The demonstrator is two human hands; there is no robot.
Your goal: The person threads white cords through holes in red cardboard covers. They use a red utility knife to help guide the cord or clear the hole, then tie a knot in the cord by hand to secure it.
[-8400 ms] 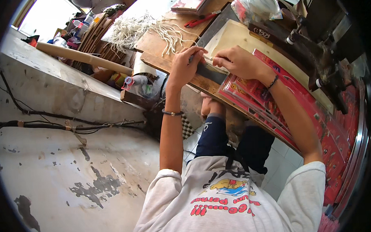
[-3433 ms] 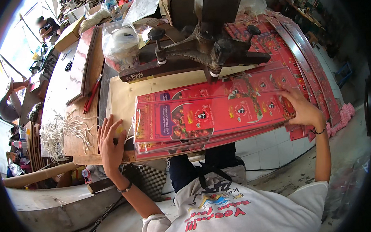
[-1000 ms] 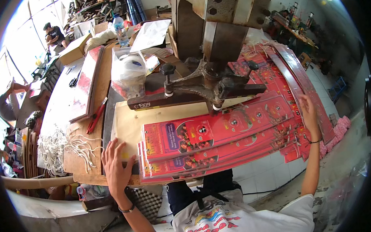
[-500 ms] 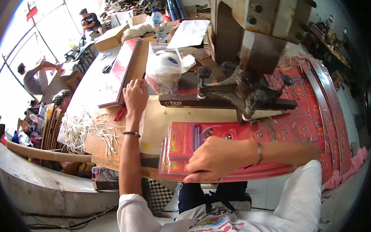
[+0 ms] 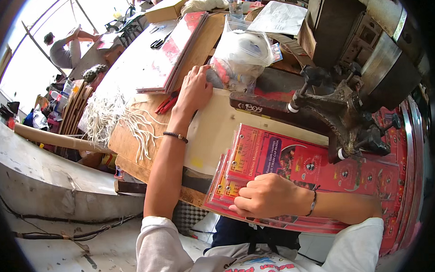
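Note:
My right hand [image 5: 272, 196] is closed, fingers curled down against a stack of red printed plastic-faced sheets [image 5: 334, 172] at the table's near edge. Whatever is under those fingers is hidden. My left hand [image 5: 195, 90] lies with fingers stretched out at the far end of a pale board [image 5: 205, 136]. Its fingertips reach next to a clear plastic bag [image 5: 243, 49] with white and coloured contents. Just behind the stack stands a dark metal machine [image 5: 348, 117] with a long bar [image 5: 269, 105] and screw knobs.
Bundled white cords [image 5: 116, 115] hang over the table's left side. Beside them are red-handled pliers [image 5: 167, 103] and a pile of pink-and-white panels [image 5: 176, 56]. A water bottle [image 5: 235, 3] and a cardboard box [image 5: 167, 8] stand farther back. Another person [image 5: 68, 50] sits at far left.
The view has turned, so the table appears tilted and the machine farther right. My left hand has moved nearer the plastic bag, its fingers more stretched. My right hand stays curled on the sheets.

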